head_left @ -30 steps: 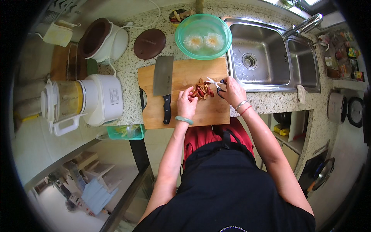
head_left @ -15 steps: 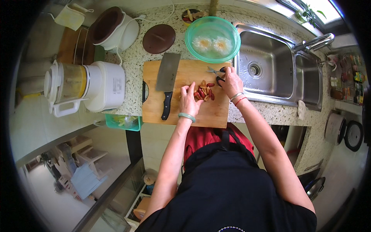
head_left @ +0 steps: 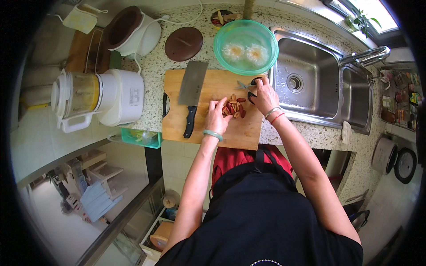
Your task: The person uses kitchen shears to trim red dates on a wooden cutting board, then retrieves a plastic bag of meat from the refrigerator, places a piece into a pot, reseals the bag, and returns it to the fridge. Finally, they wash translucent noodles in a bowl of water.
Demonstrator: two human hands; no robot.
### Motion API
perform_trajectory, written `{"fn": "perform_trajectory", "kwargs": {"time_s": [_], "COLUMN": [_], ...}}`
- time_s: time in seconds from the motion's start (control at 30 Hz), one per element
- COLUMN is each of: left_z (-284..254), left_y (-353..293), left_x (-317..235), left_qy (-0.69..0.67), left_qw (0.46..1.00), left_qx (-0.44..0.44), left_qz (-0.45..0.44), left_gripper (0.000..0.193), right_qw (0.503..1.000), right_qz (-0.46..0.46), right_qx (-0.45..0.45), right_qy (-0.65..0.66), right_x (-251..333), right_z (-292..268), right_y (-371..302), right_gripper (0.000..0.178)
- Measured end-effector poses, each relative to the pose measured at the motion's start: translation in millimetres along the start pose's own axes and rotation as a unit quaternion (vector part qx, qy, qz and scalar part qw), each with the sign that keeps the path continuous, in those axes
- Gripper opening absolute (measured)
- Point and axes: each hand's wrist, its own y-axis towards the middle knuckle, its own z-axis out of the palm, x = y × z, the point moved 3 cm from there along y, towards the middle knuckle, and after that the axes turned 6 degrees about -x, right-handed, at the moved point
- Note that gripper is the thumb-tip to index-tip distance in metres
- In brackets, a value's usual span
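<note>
Grip on black-handled steel scissors [head_left: 248, 87]

Scissors [head_left: 249, 86] partly under right hand [head_left: 264, 95]

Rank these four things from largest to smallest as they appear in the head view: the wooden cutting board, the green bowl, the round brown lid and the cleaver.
1. Wooden cutting board
2. Green bowl
3. Cleaver and round brown lid: the cleaver is longer but narrower, so their areas look too close to rank.
</note>
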Motion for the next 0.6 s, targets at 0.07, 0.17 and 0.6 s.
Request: {"fn": "perform_trajectory", "kwargs": {"time_s": [0.07,0.17,0.6], "left_z": [5.5,9.6,8.5], "left_y": [-1.1,-2.7,-12.8], "left_x": [7.4,7.0,-3.1], "left_qy": [-0.019,-0.032,-0.082], "left_qw": [1.0,0.999,0.996], "left_qx": [-0.008,-0.007,-0.009], "left_qz": [0.012,0.007,-0.034], "left_gripper": [0.071,0.072,0.081], "right_qw": [1.0,1.0,0.997], "right_qz": [0.009,-0.007,-0.049], "right_qx": [0.006,-0.003,-0.028], "right_qy": [0.01,0.025,0.048], "right_x": [1.3,-5.7,-8.6], "right_z": [-1.6,3.3,5.7], "right_y": [0.8,1.1,-4.5], "right_gripper": [0.047,0.053,0.056]}}
